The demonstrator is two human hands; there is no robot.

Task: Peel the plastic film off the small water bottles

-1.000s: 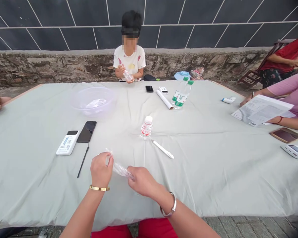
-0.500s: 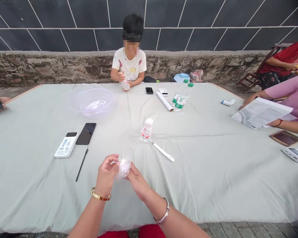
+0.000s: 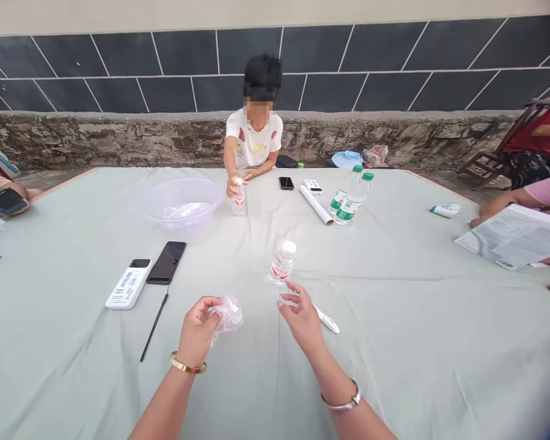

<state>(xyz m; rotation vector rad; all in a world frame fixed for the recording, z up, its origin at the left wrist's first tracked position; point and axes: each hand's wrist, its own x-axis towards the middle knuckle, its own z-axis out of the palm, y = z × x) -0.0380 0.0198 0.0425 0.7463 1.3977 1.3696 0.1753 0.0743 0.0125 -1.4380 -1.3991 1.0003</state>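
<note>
Crumpled clear plastic film [image 3: 229, 314] is pinched in the fingers of my left hand [image 3: 198, 329], above the cloth-covered table. My right hand [image 3: 302, 316] is apart from it with fingers spread and nothing in them, close to a small clear bottle [image 3: 283, 264]. That bottle stands upright, with a white cap and a red-and-white label. Partly behind my right hand lies a white pen-like tool [image 3: 327, 321]. To the left of my hands are a black phone [image 3: 167, 263], its dark strap [image 3: 154, 328], and a white power bank [image 3: 129, 284].
A translucent purple basin [image 3: 183, 198] holds clear plastic. Opposite, a person [image 3: 255, 137] grips a similar small bottle [image 3: 239, 200]. Two green-capped bottles [image 3: 351, 198] stand beside a paper roll [image 3: 316, 206]. At right, another person's arm is by printed papers [image 3: 513, 238].
My right hand has let go of the plastic and moved right, toward the small bottle. My left hand keeps the plastic. The person opposite has lowered their bottle onto the table.
</note>
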